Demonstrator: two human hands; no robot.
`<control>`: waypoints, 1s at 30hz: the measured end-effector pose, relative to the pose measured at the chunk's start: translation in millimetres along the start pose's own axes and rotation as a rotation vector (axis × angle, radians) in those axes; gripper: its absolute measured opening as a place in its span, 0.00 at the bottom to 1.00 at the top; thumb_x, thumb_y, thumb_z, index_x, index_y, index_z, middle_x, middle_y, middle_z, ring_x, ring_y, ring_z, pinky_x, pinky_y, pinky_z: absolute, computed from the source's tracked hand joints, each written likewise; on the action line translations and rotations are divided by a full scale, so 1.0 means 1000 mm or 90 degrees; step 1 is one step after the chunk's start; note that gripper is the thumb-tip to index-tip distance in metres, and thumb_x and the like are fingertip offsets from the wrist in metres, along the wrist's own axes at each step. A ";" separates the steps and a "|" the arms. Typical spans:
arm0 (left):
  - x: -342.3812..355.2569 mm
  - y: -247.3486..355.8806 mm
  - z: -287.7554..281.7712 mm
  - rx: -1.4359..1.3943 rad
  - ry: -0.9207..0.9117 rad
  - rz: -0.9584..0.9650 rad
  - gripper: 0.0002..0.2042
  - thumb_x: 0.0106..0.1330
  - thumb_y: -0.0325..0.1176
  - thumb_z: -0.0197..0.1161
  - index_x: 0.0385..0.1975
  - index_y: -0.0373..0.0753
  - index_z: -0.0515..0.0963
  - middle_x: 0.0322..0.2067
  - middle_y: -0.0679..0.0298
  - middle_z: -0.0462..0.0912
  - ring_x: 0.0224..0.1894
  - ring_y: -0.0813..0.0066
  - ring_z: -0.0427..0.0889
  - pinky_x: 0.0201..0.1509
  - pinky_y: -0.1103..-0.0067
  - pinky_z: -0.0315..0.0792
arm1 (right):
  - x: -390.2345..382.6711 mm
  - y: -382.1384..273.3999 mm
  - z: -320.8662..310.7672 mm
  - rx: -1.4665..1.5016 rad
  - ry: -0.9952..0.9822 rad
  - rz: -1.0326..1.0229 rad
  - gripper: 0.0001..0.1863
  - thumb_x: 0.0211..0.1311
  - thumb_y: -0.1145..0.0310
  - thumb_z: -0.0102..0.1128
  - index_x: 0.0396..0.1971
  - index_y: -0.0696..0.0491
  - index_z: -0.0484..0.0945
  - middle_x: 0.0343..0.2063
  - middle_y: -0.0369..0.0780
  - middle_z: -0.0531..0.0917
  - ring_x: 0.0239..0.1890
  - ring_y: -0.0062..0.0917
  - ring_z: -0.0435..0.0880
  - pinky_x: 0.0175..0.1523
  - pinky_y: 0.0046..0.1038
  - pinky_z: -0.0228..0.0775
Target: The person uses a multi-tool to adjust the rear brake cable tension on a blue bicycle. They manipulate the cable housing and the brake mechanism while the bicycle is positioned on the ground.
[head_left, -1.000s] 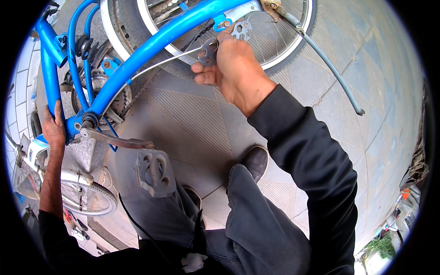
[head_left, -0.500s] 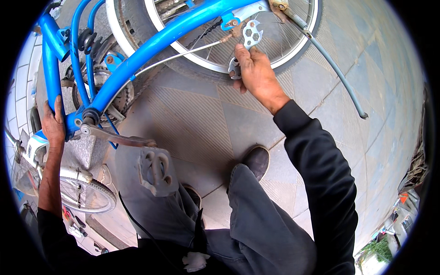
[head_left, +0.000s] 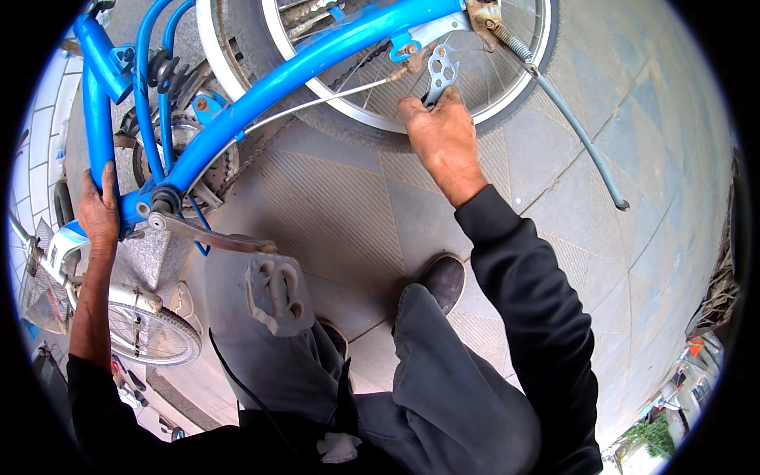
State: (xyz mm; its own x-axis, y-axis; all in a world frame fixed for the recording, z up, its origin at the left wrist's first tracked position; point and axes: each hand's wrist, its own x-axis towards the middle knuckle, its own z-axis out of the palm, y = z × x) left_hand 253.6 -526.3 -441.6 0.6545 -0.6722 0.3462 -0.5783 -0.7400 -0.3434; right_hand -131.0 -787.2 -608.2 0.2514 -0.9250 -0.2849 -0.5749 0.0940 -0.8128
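A blue bicycle frame (head_left: 289, 75) stretches across the upper left, with its rear wheel (head_left: 507, 107) behind it. My left hand (head_left: 99, 210) is wrapped round the frame's blue tube, close to the crank. My right hand (head_left: 445, 142) is closed on a flat silver multi-hole bicycle spanner (head_left: 442, 70); its lower end is hidden in my fingers. The spanner's upper end stands just right of a rusty bolt (head_left: 409, 50) on a blue bracket; I cannot tell whether they touch. A thin brake cable (head_left: 332, 96) runs toward that bracket.
The crank arm (head_left: 210, 235) and grey pedal (head_left: 277, 294) reach out over my left leg. A grey kickstand (head_left: 582, 138) juts down at the right above the tiled floor (head_left: 332, 198). Another bicycle's wheel (head_left: 154, 332) is at the lower left.
My right hand has shifted slightly and turned, with more of its back showing, and the spanner has tilted with it. The frame appears a little farther right; my left hand keeps its hold.
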 end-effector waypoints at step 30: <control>0.005 -0.014 0.012 0.021 0.008 0.028 0.38 0.60 0.65 0.42 0.53 0.31 0.67 0.33 0.40 0.77 0.38 0.45 0.77 0.44 0.64 0.68 | 0.000 0.032 -0.001 0.085 0.224 -0.153 0.18 0.65 0.60 0.44 0.31 0.61 0.74 0.25 0.50 0.78 0.31 0.46 0.76 0.40 0.40 0.66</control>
State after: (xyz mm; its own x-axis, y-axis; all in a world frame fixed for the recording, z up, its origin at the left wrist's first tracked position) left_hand 270.4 -518.7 -445.3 0.6222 -0.7048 0.3409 -0.5903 -0.7083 -0.3870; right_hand -150.4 -784.9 -633.4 0.0730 -0.9931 0.0919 -0.4205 -0.1142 -0.9001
